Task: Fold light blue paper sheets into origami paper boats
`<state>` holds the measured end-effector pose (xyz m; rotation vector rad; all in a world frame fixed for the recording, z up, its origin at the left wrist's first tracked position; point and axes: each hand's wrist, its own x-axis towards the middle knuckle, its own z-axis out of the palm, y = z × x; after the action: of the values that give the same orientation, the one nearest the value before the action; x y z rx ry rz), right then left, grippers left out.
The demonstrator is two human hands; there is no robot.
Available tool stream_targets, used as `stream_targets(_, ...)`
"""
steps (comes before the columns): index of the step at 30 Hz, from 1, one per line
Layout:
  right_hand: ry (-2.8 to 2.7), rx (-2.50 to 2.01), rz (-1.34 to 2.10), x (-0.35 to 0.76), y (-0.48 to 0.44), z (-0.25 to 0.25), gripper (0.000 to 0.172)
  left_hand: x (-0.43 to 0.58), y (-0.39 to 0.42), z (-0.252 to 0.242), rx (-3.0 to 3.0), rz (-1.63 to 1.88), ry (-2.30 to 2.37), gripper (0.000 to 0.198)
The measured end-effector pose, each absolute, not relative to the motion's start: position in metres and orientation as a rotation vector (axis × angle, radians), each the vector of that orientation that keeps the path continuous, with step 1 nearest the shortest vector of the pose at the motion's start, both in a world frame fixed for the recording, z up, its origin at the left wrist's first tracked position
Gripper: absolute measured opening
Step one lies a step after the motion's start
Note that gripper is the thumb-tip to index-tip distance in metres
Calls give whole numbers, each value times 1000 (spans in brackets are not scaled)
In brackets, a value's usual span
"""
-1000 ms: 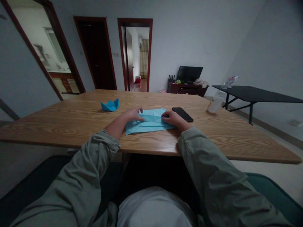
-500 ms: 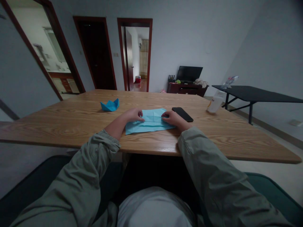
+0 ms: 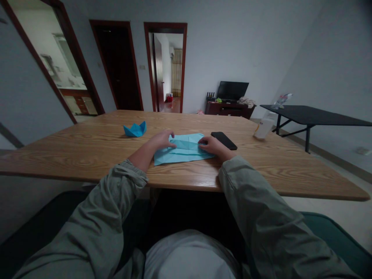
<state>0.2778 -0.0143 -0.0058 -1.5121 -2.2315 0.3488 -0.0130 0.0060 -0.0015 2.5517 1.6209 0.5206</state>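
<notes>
A sheet of light blue paper (image 3: 186, 155) lies on the wooden table in front of me, with creases across it and a folded band along its middle. At its left side is my left hand (image 3: 162, 141), thumb and forefinger apart, the thumb resting on the paper. My right hand (image 3: 213, 145) has its fingers closed at the right end of the folded band. Its fingertips partly hide the paper there. To the left, beyond my left hand, stands a folded darker blue paper boat (image 3: 135, 129).
Just beyond my right hand lies a black phone (image 3: 224, 140). A translucent plastic cup (image 3: 264, 128) stands farther right on the wooden table (image 3: 87, 155). Behind are a black folding table (image 3: 316, 114) and a cabinet (image 3: 229, 109) with a television (image 3: 233, 90).
My left forefinger has lifted away from the thumb, so the left hand has opened and the folded band shows more. My right hand has barely moved.
</notes>
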Motion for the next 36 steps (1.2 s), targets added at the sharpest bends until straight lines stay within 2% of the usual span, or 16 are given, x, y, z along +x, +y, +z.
stream_targets(6, -2241, -1503, 337, 278, -14, -6, 26, -11, 6, -1, 2441, 359, 1642, 47)
stream_targets(13, -2229, -1518, 344, 277, -16, -5, 25, -10, 6, -2, 2433, 338, 1623, 58)
stream_targets(27, -2225, -1496, 354, 278, -11, -8, 23, -8, 3, 1, 2388, 418, 1510, 40)
stream_targets(32, -2181, -1527, 377, 282, -10, -8, 29, -12, 12, -4, 2365, 436, 1481, 39)
stream_targets(36, -2135, -1476, 260, 290, -7, -9, 33, -12, 12, -3, 2363, 434, 1490, 38)
